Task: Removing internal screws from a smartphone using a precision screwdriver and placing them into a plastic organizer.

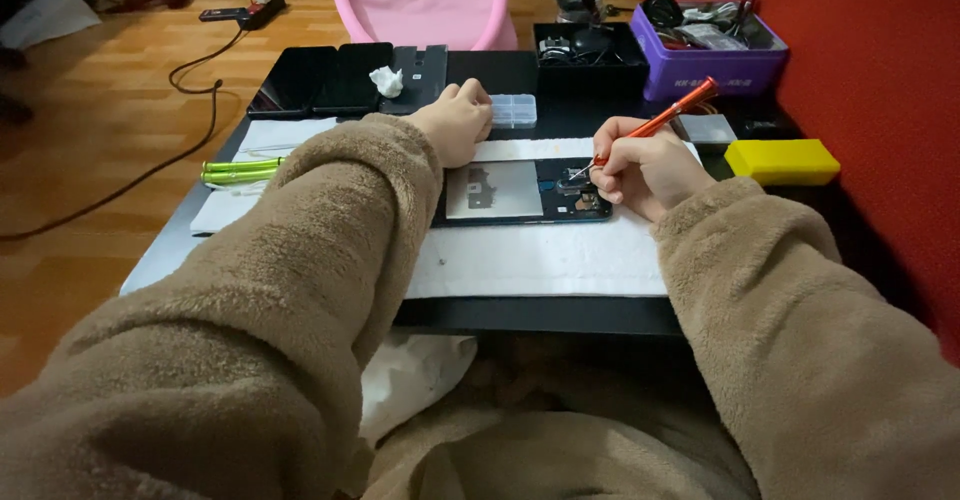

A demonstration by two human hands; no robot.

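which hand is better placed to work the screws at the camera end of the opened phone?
Right. The right hand already holds the orange screwdriver, tip on that end of the opened phone. The left hand rests fisted at the phone's other end.

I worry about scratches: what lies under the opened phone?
The opened phone lies on a white mat spread over the black table. The left hand and its sleeve cover the phone's left end.

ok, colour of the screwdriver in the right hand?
Orange-red screwdriver, metal tip, held by the right hand. The head view shows it best.
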